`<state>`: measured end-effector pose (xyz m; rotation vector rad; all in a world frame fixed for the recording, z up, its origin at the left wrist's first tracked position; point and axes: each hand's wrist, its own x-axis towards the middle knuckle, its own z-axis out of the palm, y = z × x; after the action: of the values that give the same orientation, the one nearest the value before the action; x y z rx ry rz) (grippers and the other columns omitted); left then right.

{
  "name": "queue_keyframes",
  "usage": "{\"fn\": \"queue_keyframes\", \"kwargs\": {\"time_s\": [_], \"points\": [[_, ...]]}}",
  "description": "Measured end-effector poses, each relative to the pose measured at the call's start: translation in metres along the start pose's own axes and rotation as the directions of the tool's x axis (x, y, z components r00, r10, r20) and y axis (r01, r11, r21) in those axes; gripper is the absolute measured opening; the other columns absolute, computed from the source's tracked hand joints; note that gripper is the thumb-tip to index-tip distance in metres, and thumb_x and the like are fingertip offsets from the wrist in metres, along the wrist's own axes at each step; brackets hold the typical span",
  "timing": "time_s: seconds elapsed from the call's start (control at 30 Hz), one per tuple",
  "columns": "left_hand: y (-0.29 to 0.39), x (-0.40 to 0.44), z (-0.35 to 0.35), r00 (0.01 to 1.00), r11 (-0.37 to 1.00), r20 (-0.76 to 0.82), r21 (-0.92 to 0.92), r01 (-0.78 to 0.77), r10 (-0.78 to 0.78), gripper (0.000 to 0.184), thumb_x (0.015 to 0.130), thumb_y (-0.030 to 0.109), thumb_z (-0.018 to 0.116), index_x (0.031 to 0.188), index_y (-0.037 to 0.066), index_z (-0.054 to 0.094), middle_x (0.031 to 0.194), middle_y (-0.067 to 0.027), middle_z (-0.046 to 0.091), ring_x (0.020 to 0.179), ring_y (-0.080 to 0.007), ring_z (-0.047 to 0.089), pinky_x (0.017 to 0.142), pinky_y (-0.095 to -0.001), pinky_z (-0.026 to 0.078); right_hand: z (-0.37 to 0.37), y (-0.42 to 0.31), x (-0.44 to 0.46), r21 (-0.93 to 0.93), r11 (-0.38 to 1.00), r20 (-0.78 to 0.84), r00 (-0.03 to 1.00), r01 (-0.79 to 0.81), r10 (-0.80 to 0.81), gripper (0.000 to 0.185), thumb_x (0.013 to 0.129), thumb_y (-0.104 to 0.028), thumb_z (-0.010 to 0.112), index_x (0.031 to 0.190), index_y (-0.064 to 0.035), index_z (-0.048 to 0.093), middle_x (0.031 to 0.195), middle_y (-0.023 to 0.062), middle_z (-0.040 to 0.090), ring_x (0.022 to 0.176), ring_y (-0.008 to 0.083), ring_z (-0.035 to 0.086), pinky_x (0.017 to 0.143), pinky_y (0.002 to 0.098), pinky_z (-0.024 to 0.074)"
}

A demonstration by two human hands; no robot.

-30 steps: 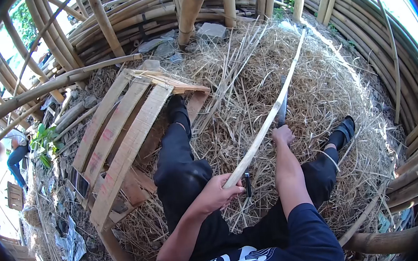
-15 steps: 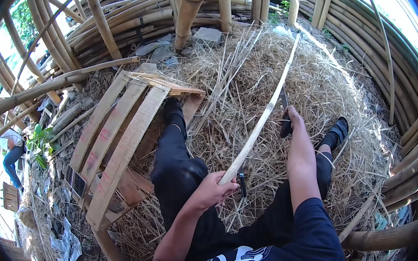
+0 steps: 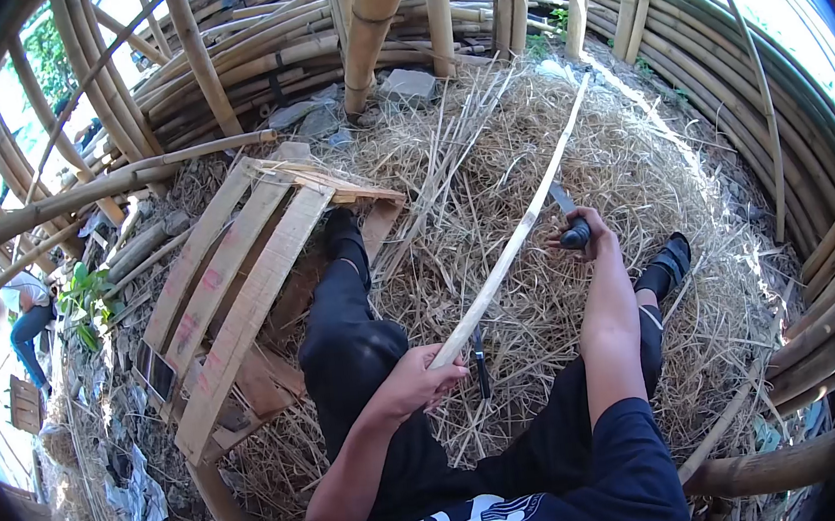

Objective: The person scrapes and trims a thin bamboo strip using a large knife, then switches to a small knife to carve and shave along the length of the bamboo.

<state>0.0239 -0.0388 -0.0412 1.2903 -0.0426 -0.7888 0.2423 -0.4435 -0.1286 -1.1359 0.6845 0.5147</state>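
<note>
A long pale bamboo strip (image 3: 512, 246) runs diagonally away over the straw. My left hand (image 3: 417, 383) is wrapped round its near end. To the right of the strip, my right hand (image 3: 593, 231) grips the dark handle of a knife (image 3: 562, 198), whose blade points up and left close to the strip. Whether blade and strip touch cannot be made out. A second, thin knife with a black handle (image 3: 483, 373) lies on the straw just right of my left hand.
A slatted wooden crate (image 3: 251, 307) stands left of my legs. Shavings and straw (image 3: 511, 392) cover the ground. Bamboo poles (image 3: 371, 39) rise at the back, with stacked bamboo (image 3: 714, 101) curving along the right. Another person (image 3: 29, 316) is at the far left.
My right hand has moved right and turned, so the knife's handle end now faces me and its blade tilts up-left. My left hand keeps hold of the strip. The view has shifted slightly.
</note>
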Motion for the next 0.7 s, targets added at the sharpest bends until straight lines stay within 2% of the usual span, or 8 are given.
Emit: {"fn": "queue_keyframes", "kwargs": {"time_s": [0.1, 0.17, 0.23, 0.3, 0.43, 0.5, 0.57, 0.7], "points": [[0.000, 0.001, 0.002, 1.000, 1.000, -0.005, 0.006, 0.007, -0.007, 0.014, 0.085, 0.012, 0.065, 0.088, 0.004, 0.054, 0.058, 0.0047, 0.044, 0.042, -0.0023, 0.040, 0.038, -0.0183, 0.032, -0.006, 0.008, 0.025, 0.052, 0.999, -0.053, 0.999, -0.009, 0.012, 0.015, 0.076, -0.017, 0.056, 0.075, -0.0014, 0.057, 0.078, 0.0165, 0.068, 0.075, 0.0327, 0.069, 0.072, 0.0475, 0.0579], [0.001, 0.003, 0.004, 1.000, 1.000, 0.002, 0.010, 0.011, -0.011, 0.014, 0.086, 0.013, 0.064, 0.088, 0.004, 0.054, 0.058, 0.0048, 0.044, 0.041, -0.0023, 0.039, 0.038, -0.0182, 0.032, -0.045, 0.010, 0.071, -0.260, 0.958, -0.055, 0.993, -0.119, 0.108, 0.013, 0.079, -0.013, 0.056, 0.076, -0.0011, 0.057, 0.075, 0.0152, 0.067, 0.070, 0.0300, 0.068, 0.071, 0.0457, 0.0585], [0.002, 0.003, 0.002, 1.000, 1.000, -0.002, 0.013, 0.003, -0.003, 0.013, 0.087, 0.013, 0.064, 0.087, 0.004, 0.054, 0.058, 0.0050, 0.044, 0.041, -0.0022, 0.039, 0.037, -0.0181, 0.032, -0.024, 0.008, 0.033, -0.163, 0.950, 0.000, 0.963, -0.265, 0.269, 0.013, 0.081, -0.012, 0.056, 0.075, -0.0011, 0.058, 0.068, 0.0127, 0.064, 0.062, 0.0279, 0.066, 0.066, 0.0433, 0.0585], [-0.002, 0.005, 0.002, 1.000, 1.000, 0.003, -0.003, 0.021, -0.021, 0.013, 0.089, 0.014, 0.062, 0.085, 0.005, 0.053, 0.058, 0.0052, 0.043, 0.041, -0.0023, 0.038, 0.037, -0.0183, 0.032, -0.017, 0.005, 0.030, -0.276, 0.955, -0.204, 0.978, -0.105, 0.049, 0.013, 0.082, -0.009, 0.055, 0.074, -0.0007, 0.059, 0.062, 0.0096, 0.061, 0.054, 0.0242, 0.062, 0.060, 0.0388, 0.0576], [-0.004, 0.008, 0.002, 0.999, 0.999, 0.004, -0.003, 0.048, -0.048, 0.019, 0.092, 0.020, 0.060, 0.085, 0.005, 0.051, 0.058, 0.0061, 0.042, 0.040, -0.0024, 0.038, 0.036, -0.0189, 0.031, -0.025, -0.029, 0.029, -0.334, 0.942, -0.227, 0.973, -0.043, -0.036, 0.011, 0.082, -0.010, 0.058, 0.072, -0.0055, 0.059, 0.057, 0.0050, 0.057, 0.046, 0.0166, 0.055, 0.048, 0.0305, 0.0495], [-0.005, 0.009, 0.001, 0.999, 0.999, 0.008, -0.009, 0.043, -0.043, 0.019, 0.093, 0.021, 0.059, 0.086, 0.005, 0.051, 0.058, 0.0062, 0.042, 0.040, -0.0025, 0.038, 0.036, -0.0188, 0.031, -0.021, -0.047, 0.016, -0.541, 0.841, -0.389, 0.886, 0.002, -0.252, 0.015, 0.078, -0.018, 0.064, 0.068, -0.0087, 0.058, 0.054, 0.0057, 0.053, 0.043, 0.0206, 0.049, 0.043, 0.0350, 0.0406], [-0.004, 0.008, 0.003, 0.999, 0.999, 0.016, -0.014, 0.046, -0.046, 0.019, 0.094, 0.021, 0.058, 0.088, 0.005, 0.051, 0.058, 0.0063, 0.042, 0.040, -0.0025, 0.037, 0.035, -0.0186, 0.030, -0.056, -0.071, 0.031, -0.664, 0.730, -0.347, 0.800, 0.158, -0.489, 0.025, 0.076, -0.023, 0.065, 0.069, 0.0005, 0.065, 0.064, 0.0138, 0.062, 0.052, 0.0239, 0.060, 0.049, 0.0386, 0.0479], [0.003, 0.010, 0.004, 0.998, 0.993, 0.012, -0.102, 0.055, -0.055, 0.017, 0.095, 0.018, 0.054, 0.085, 0.006, 0.048, 0.055, 0.0068, 0.037, 0.038, -0.0021, 0.034, 0.034, -0.0197, 0.027, -0.010, -0.081, -0.086, -0.864, 0.503, -0.410, 0.603, -0.016, -0.685, 0.039, 0.076, -0.034, 0.061, 0.077, 0.0037, 0.069, 0.069, 0.0135, 0.068, 0.062, 0.0241, 0.068, 0.065, 0.0349, 0.0539]]}}
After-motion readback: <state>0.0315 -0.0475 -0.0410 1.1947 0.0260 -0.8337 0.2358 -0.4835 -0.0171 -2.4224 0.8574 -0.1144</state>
